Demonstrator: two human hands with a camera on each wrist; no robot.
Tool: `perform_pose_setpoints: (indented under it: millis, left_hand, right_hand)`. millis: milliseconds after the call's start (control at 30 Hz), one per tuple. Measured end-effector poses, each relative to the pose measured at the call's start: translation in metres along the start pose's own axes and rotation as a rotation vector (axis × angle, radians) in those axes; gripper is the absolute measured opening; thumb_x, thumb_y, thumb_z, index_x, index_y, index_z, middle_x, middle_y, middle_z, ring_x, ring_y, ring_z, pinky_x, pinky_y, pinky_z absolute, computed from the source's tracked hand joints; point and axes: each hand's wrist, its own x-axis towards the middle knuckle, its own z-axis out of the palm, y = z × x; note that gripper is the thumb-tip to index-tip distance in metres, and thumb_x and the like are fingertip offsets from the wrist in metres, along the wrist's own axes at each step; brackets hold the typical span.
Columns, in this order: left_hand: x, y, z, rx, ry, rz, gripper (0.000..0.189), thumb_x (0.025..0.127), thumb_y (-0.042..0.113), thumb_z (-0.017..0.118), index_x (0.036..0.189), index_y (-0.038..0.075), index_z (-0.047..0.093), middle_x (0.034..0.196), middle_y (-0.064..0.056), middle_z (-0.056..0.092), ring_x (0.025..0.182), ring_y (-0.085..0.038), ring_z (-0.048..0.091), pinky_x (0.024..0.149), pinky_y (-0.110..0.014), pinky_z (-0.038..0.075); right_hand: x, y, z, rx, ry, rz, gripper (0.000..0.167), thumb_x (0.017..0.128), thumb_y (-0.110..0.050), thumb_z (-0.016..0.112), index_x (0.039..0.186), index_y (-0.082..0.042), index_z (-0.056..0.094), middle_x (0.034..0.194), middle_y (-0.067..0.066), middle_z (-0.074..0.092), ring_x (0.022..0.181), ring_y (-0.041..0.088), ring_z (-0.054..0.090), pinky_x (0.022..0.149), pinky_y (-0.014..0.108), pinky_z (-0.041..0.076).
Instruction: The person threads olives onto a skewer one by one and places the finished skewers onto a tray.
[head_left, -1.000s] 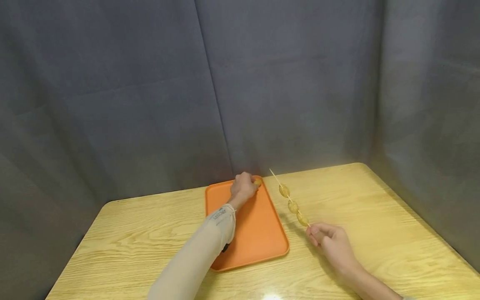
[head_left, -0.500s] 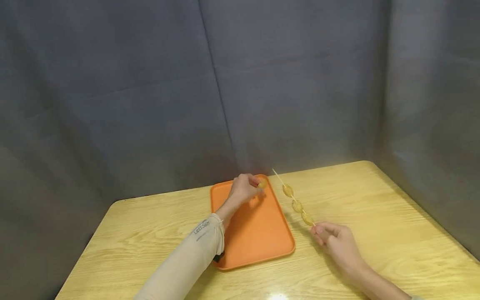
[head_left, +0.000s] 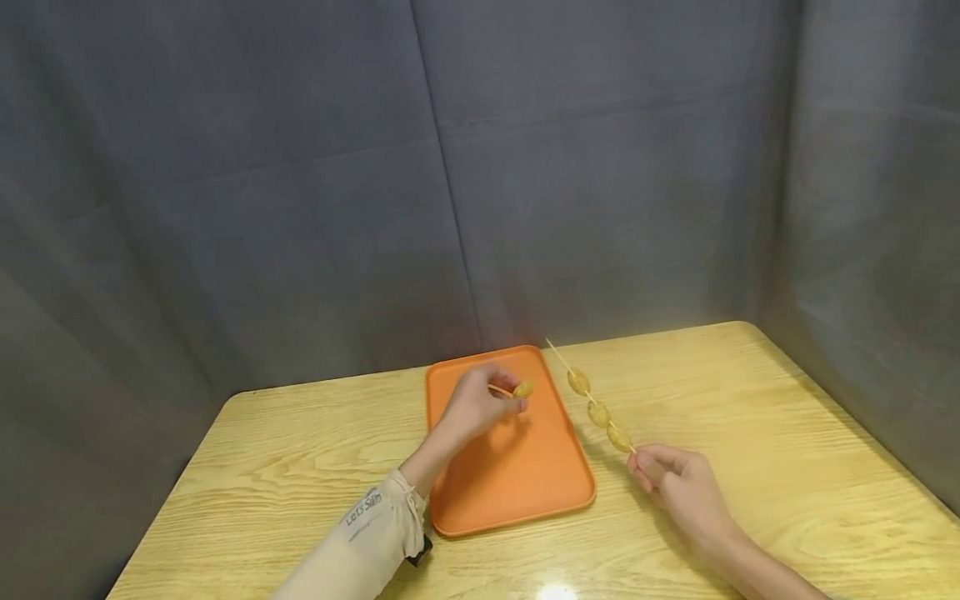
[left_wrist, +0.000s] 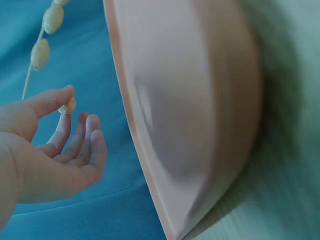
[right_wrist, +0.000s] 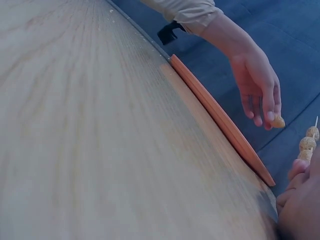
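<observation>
My left hand [head_left: 478, 403] pinches a small yellow-brown food ball [head_left: 523, 389] between thumb and fingertips, above the far part of an orange tray [head_left: 525, 483]. In the left wrist view the ball [left_wrist: 67, 106] shows a rough, pale surface, and the other fingers are loosely curved. My right hand [head_left: 681, 487] pinches the near end of a thin wooden skewer [head_left: 556, 353] to the right of the tray. Three similar balls [head_left: 597, 414] are threaded on it. The bare tip slants up, away and to the left. In the right wrist view the right hand [right_wrist: 302, 200] is partly cut off.
The tray lies on a light wood-grain table [head_left: 787, 417]. Grey cloth curtains [head_left: 300, 208] stand along the table's far edge and right side. A black device [head_left: 420, 552] is at the left wrist, under the beige sleeve.
My left hand has lifted the ball from the tray's far right corner and drawn it back a little toward me. The right hand and skewer have stayed nearly still, while the head view shifts slightly.
</observation>
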Motion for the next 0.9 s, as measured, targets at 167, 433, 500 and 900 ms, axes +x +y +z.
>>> perform_pose_setpoints:
  millis: [167,433,500,900]
  left_hand:
    - [-0.022,0.000,0.001,-0.041,-0.014,0.012,0.028,0.080,0.020,0.085,0.103,0.015,0.070,0.101,-0.002,0.071,0.088,-0.017,0.070,0.072,-0.027,0.059]
    - [-0.043,0.003,0.002,-0.073,-0.061,0.080,0.025,0.085,0.016,0.080,0.108,0.017,0.072,0.104,-0.003,0.073,0.093,-0.019,0.069,0.077,-0.027,0.059]
    - [-0.047,0.001,0.000,-0.110,-0.074,0.076,0.026,0.086,0.014,0.078,0.110,0.019,0.072,0.106,-0.002,0.072,0.095,-0.020,0.069,0.078,-0.028,0.059]
    - [-0.052,-0.012,-0.005,-0.408,-0.182,0.039,0.032,0.087,0.027,0.078,0.118,0.023,0.070,0.116,-0.001,0.068,0.101,-0.018,0.068,0.095,-0.046,0.055]
  right_hand:
    - [-0.003,0.000,0.001,-0.015,-0.002,0.002,0.023,0.102,-0.011,0.053,0.105,0.010,0.064,0.078,0.004,0.057,0.074,0.011,0.047,0.070,0.023,0.049]
    - [-0.007,-0.001,-0.005,-0.060,-0.007,0.001,0.026,0.103,-0.014,0.052,0.107,0.008,0.065,0.077,0.001,0.055,0.075,0.011,0.047,0.078,0.023,0.052]
    - [-0.007,0.000,-0.005,-0.066,-0.010,-0.002,0.026,0.103,-0.015,0.052,0.106,0.008,0.065,0.076,0.001,0.054,0.073,0.011,0.045,0.074,0.024,0.051]
    - [-0.007,0.002,-0.004,-0.124,-0.013,-0.061,0.027,0.102,-0.016,0.055,0.102,0.007,0.067,0.067,-0.002,0.053,0.058,0.007,0.041,0.061,0.026,0.046]
